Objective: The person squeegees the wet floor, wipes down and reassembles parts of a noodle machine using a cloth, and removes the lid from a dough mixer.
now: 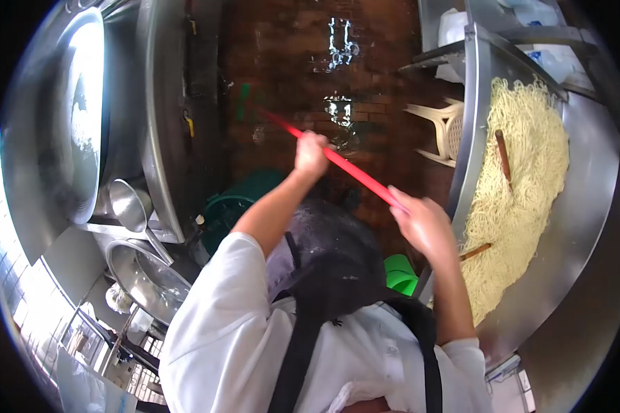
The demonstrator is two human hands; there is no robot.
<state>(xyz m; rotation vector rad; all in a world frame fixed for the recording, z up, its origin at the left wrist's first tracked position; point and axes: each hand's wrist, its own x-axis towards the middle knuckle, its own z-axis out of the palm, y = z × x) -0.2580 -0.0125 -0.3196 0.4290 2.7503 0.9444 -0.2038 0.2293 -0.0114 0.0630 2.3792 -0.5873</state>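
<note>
A long red pole (pixel 360 175) runs slantwise across the middle of the view, over a wet floor. My left hand (pixel 312 155) is wrapped round it towards the far end. Closer to my body, my right hand (pixel 421 226) grips the near end. Beyond my left hand the pole thins and fades into a blur. A smeared green shape (pixel 244 102) shows near that far end, and I cannot make out its exact form.
Wet brown tiles (pixel 365 41) lie ahead. On the right, a metal trough (pixel 585 199) holds a heap of noodles (pixel 513 227) with two wooden sticks. A beige plastic stool (pixel 448 131), a green bucket (pixel 401 275), a dark green tub (pixel 217 206) and a steel ladle (pixel 129 205) are nearby.
</note>
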